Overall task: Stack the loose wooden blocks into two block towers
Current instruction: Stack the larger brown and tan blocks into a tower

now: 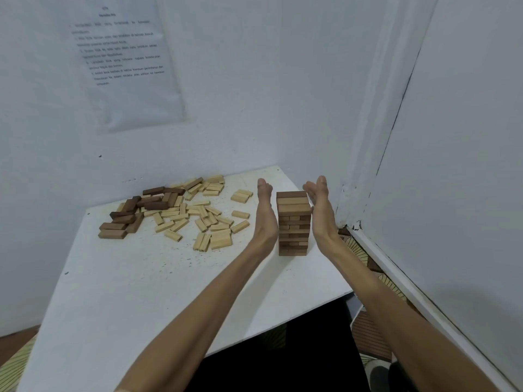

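A brown block tower point(293, 222) of several layers stands on the white table point(135, 278) near its far right corner. My left hand point(265, 210) is flat and upright just left of the tower, fingers straight. My right hand point(321, 205) is flat against the tower's right side near the top. Neither hand grips a block. Loose pale blocks point(198, 216) lie scattered at the table's middle back, and dark brown blocks point(141, 207) lie in a heap to their left.
White walls close in behind and at the right, meeting in a corner right behind the tower. A printed sheet point(124, 58) hangs on the back wall. The table's front edge runs along the bottom, with dark floor below.
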Tool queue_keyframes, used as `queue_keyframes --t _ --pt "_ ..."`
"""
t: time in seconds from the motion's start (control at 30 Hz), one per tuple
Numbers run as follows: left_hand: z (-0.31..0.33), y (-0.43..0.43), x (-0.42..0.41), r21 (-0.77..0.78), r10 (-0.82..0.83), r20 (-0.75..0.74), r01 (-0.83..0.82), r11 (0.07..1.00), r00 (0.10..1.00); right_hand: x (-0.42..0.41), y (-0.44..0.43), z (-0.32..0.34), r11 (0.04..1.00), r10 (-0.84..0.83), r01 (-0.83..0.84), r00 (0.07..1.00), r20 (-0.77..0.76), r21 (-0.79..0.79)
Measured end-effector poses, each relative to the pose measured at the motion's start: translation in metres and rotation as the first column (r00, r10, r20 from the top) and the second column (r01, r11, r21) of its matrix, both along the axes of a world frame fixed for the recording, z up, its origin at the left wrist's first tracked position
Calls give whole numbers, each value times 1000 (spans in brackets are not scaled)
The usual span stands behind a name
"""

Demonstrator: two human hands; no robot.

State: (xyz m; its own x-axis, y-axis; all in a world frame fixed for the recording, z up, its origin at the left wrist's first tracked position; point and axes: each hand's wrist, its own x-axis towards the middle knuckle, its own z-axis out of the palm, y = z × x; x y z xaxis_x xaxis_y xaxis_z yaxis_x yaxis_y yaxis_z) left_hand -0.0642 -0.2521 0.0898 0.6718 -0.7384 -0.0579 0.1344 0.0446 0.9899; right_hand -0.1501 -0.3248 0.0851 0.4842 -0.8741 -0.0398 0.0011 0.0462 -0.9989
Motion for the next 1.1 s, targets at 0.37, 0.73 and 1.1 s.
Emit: queue_keyframes --t 0.37,0.73,1.1 --pt "20 7 -28 -9 -27 -70 26 1000 997 5 8 -6 1000 15 -16 999 42 27" --pt "1 -5 -15 3 -28 -114 28 1000 993 8 8 -9 997 -18 14 999 49 76" --pt "-8 -11 -8 23 -15 -88 17 1000 996 5 6 -9 999 5 -6 1000 21 48"
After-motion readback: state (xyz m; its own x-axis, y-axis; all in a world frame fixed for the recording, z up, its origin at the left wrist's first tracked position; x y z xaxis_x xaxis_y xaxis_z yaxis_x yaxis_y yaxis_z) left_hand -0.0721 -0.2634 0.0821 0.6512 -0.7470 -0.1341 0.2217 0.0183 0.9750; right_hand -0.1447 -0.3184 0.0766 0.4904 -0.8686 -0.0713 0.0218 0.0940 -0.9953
